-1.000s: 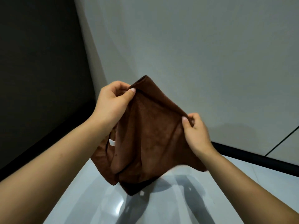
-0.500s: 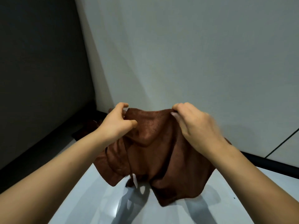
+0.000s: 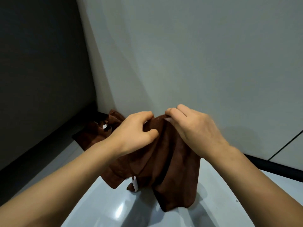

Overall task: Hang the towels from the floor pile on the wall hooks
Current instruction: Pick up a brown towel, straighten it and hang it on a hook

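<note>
Up top, both hands [image 3: 165, 128] pinch tagged towel [image 3: 168, 169].

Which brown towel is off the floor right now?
The towel gripped by left hand and right hand; the pile lies in the corner.

pale wall [image 3: 196, 54] | dark wall [image 3: 41, 63] | glossy floor [image 3: 114, 210] | black baseboard [image 3: 270, 166]

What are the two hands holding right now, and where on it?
Both the left hand and the right hand grip one brown terry-cloth towel along its bunched top edge, side by side; the rest hangs down below them.
</note>
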